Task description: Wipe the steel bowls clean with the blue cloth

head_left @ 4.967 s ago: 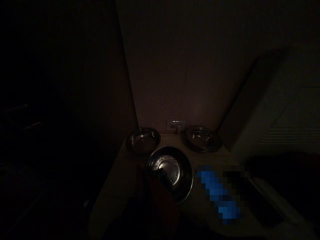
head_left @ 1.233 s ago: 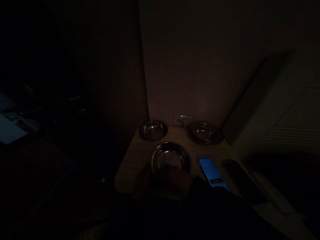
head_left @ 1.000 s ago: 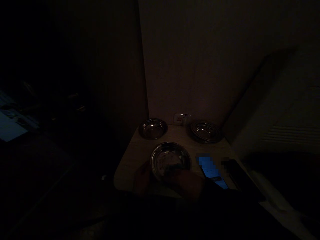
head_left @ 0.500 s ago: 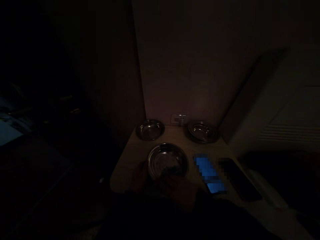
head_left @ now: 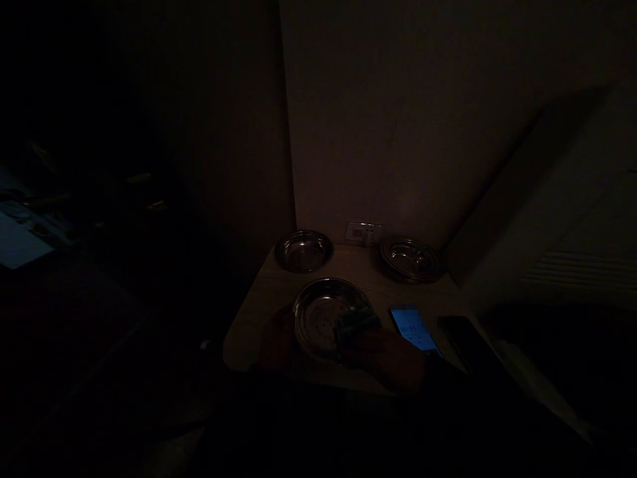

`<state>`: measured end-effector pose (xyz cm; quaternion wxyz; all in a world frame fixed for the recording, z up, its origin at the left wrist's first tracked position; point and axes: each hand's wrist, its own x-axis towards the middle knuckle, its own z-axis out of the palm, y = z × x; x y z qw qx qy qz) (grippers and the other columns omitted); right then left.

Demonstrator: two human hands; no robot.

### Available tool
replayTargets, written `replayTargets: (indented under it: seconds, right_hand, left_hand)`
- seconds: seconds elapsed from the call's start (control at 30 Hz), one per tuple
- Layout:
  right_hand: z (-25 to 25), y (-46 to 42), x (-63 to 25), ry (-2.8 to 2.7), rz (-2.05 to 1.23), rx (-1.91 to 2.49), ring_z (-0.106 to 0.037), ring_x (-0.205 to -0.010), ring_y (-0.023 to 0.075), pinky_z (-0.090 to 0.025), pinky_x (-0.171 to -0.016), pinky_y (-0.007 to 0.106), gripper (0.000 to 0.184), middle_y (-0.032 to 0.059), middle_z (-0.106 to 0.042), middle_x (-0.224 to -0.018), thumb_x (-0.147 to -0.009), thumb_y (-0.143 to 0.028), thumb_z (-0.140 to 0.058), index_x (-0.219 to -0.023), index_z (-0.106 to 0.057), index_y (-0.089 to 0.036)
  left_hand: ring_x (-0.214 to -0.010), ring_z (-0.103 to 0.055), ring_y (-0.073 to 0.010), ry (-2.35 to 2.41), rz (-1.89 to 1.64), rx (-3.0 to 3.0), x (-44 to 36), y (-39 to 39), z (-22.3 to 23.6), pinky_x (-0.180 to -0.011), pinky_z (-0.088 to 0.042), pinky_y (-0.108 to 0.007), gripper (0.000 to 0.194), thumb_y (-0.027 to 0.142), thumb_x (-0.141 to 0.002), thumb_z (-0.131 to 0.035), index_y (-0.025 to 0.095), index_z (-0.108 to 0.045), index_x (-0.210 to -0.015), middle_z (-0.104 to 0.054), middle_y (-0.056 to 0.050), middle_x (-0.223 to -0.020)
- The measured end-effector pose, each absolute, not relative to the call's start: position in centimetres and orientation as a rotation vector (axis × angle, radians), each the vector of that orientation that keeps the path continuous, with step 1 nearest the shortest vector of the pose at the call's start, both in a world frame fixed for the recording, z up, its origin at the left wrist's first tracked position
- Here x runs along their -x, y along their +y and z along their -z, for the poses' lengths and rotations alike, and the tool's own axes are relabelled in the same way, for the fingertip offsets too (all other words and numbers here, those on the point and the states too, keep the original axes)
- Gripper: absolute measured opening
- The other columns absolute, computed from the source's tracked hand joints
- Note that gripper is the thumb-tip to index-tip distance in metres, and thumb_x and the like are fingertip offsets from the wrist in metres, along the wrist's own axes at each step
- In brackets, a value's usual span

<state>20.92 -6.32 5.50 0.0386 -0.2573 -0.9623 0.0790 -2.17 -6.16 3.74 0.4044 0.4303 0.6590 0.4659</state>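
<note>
In dim light, a shallow round metal bowl (head_left: 318,318) rests near the front of a small wooden table (head_left: 251,325). My left hand (head_left: 277,337) grips the bowl's left rim, its fingers mostly lost in shadow. Over the bowl's right side, my right hand (head_left: 385,355) presses a dark, greenish cloth (head_left: 355,321) against the inner surface and rim. The fingers are closed on the cloth, though their exact outline is too dark to make out.
Another metal bowl (head_left: 304,252) stands at the table's back left. A stack of metal plates (head_left: 411,260) is at the back right, with a wall socket (head_left: 364,232) behind. A lit phone (head_left: 413,328) and a dark flat object (head_left: 465,338) lie to the right.
My right hand has moved right with the cloth, from the bowl's near edge to its right side. My left hand stays at the left rim. The view has shifted slightly.
</note>
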Motion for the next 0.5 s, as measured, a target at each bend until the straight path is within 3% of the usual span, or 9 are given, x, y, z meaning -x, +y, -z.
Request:
replayTargets:
  seconds: [0.13,0.27,0.37,0.5]
  right_hand:
    - [-3.9,-7.4,-16.9,-2.832,-0.331,0.852,-0.062,-0.107,0.0186,-0.050,-0.090,0.030,0.040,0.0090,-0.064,-0.122,-0.090,-0.014,-0.050,-0.129,-0.054,-0.022]
    - [-3.1,-9.3,-14.6,-2.752,-0.288,0.959,-0.062,-0.105,0.0215,-0.052,-0.086,0.034,0.043,0.0099,-0.061,-0.125,-0.092,-0.019,-0.049,-0.135,-0.047,-0.022]
    - [-4.0,-9.4,-17.3,-2.846,-0.267,0.813,-0.059,-0.109,0.0226,-0.047,-0.094,0.040,0.043,0.0063,-0.061,-0.126,-0.092,-0.024,-0.050,-0.135,-0.046,-0.029]
    - [-4.3,-9.1,-18.8,-2.916,-0.169,0.850,-0.061,-0.107,0.0229,-0.049,-0.089,0.039,0.043,0.0057,-0.066,-0.118,-0.092,-0.019,-0.051,-0.133,-0.049,-0.030]
  left_hand:
    - [-0.104,-0.062,-0.0244,1.665,-1.178,-1.063,1.4,-6.3,-3.6,-0.088,-0.048,-0.033,0.043,0.032,-0.083,-0.046,0.007,-0.064,-0.113,-0.067,-0.014,-0.114]
    - [-0.102,-0.063,-0.0261,1.629,-1.130,-1.176,2.7,-6.0,-3.6,-0.088,-0.048,-0.034,0.043,0.040,-0.082,-0.049,0.012,-0.067,-0.109,-0.070,-0.010,-0.109]
    - [-0.103,-0.063,-0.0263,1.569,-1.096,-1.189,3.6,-5.3,-3.4,-0.088,-0.049,-0.034,0.044,0.045,-0.081,-0.052,0.015,-0.068,-0.109,-0.071,-0.008,-0.108]
    - [-0.106,-0.062,-0.0254,1.550,-1.104,-1.189,3.3,-4.4,-3.3,-0.091,-0.048,-0.033,0.044,0.044,-0.082,-0.051,0.014,-0.068,-0.109,-0.070,-0.008,-0.110]
